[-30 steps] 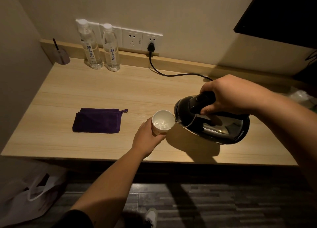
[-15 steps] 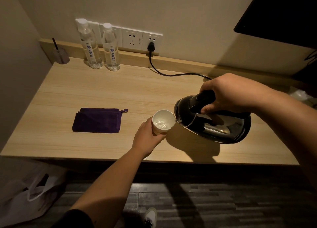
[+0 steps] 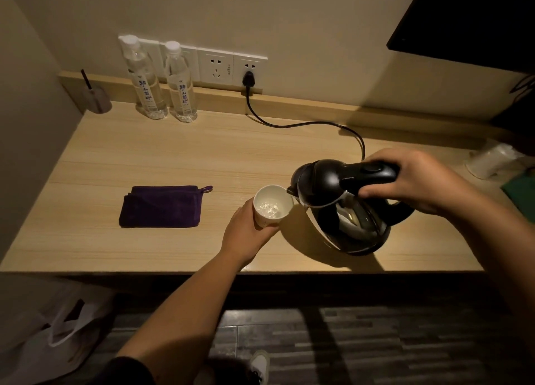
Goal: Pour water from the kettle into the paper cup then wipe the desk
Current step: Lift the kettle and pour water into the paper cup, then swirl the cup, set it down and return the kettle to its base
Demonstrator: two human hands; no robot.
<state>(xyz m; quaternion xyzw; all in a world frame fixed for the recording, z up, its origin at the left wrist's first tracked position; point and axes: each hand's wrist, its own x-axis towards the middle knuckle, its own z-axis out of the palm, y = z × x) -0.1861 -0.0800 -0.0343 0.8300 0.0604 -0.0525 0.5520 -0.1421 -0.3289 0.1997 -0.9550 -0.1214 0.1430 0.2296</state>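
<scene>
A white paper cup [image 3: 273,205] stands near the desk's front edge with water glinting inside, and my left hand [image 3: 246,237] is wrapped around its near side. Just right of it, a black and steel kettle [image 3: 341,208] hangs above the wooden desk [image 3: 144,158], tipped only slightly, its spout close to the cup's rim. My right hand [image 3: 414,182] grips the kettle's black handle. A folded purple cloth [image 3: 162,206] lies flat on the desk to the left of the cup.
Two water bottles [image 3: 162,80] stand at the back under wall sockets [image 3: 231,69]. A black cord [image 3: 304,124] runs from a plug toward the kettle. A small holder [image 3: 97,99] sits back left. Clear plastic [image 3: 492,158] lies far right. A white bag [image 3: 43,332] rests on the floor.
The kettle has swung back from steeply tipped toward upright, and its spout has drawn slightly off the cup. My left hand and the cup have stayed in place.
</scene>
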